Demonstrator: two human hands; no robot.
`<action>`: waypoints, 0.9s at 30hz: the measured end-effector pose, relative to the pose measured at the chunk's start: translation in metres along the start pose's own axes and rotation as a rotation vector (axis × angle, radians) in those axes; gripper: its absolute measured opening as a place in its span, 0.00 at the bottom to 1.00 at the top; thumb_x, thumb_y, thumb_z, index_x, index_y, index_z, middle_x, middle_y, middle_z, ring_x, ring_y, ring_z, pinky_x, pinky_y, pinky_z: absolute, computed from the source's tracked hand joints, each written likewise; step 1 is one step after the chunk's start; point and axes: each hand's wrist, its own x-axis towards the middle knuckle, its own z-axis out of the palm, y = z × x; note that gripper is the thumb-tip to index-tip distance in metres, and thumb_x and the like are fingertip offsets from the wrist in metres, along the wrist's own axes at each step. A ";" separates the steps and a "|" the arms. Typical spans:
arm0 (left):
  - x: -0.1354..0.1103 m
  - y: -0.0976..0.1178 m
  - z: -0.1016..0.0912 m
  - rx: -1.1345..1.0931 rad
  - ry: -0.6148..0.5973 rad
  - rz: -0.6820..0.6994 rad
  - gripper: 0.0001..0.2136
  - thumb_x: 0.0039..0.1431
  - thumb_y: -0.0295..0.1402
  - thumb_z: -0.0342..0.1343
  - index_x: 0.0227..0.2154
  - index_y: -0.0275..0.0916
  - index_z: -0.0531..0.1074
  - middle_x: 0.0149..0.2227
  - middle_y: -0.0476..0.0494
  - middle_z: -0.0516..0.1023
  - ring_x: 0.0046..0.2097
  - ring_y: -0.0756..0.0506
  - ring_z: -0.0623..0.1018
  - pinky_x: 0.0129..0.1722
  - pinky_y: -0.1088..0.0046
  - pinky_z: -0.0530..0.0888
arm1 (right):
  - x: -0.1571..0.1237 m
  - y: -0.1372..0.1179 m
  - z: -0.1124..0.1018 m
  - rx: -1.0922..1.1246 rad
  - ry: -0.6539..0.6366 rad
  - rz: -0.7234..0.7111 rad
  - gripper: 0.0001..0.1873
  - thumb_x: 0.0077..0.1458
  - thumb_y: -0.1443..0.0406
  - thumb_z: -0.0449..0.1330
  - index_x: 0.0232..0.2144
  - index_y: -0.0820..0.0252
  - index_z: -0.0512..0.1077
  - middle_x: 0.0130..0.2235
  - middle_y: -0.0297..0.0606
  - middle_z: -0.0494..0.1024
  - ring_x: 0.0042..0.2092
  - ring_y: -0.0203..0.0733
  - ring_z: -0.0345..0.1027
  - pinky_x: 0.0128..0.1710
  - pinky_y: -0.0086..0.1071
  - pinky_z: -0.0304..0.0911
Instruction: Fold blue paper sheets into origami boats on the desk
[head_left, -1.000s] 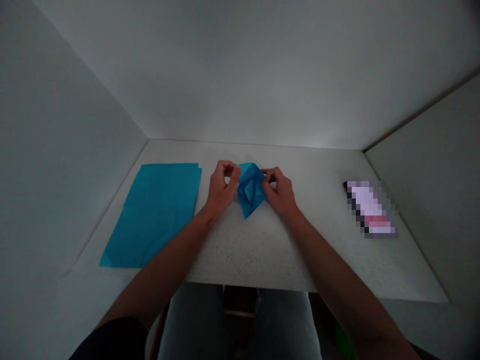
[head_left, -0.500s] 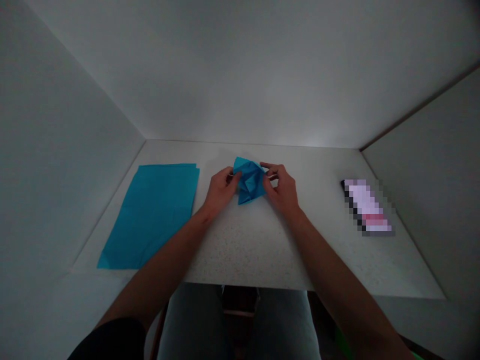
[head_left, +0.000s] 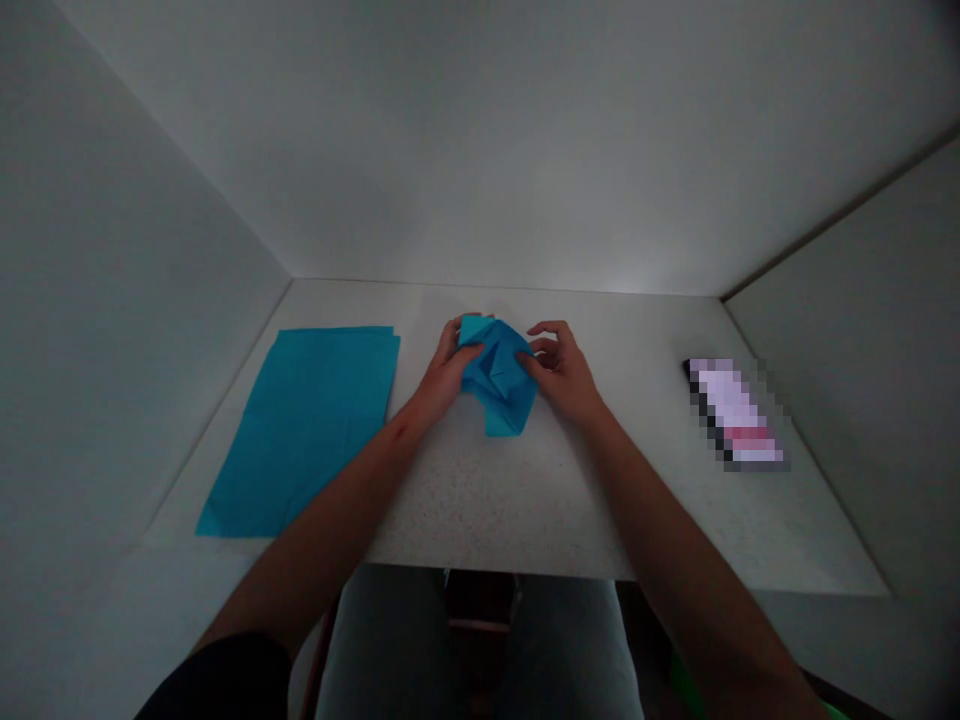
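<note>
A folded piece of blue paper (head_left: 504, 385), creased into facets with several corners sticking out, is held between both hands above the middle of the table. My left hand (head_left: 448, 366) grips its left side, thumb on the near face and fingers behind. On the right edge, my right hand (head_left: 561, 370) pinches the paper with the thumb in front; its upper fingers are curled and partly off the paper. The fingertips behind the paper are hidden.
Flat blue sheets (head_left: 307, 420) lie stacked at the left of the white table (head_left: 480, 500), partly under my left forearm. A phone (head_left: 735, 412), blurred by pixels, lies at the right. White walls (head_left: 480, 180) enclose the table at the back and sides.
The folded paper has been turned and spread somewhat wider, a corner now pointing down toward me. My left fingers have moved behind it, and my right thumb has shifted onto its face.
</note>
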 end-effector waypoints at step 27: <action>-0.006 -0.011 0.005 0.322 -0.030 0.108 0.19 0.73 0.47 0.53 0.56 0.44 0.79 0.60 0.40 0.82 0.64 0.37 0.79 0.67 0.53 0.73 | 0.003 -0.018 0.000 -0.123 0.189 -0.246 0.15 0.67 0.56 0.57 0.28 0.53 0.65 0.32 0.34 0.68 0.36 0.44 0.66 0.39 0.39 0.65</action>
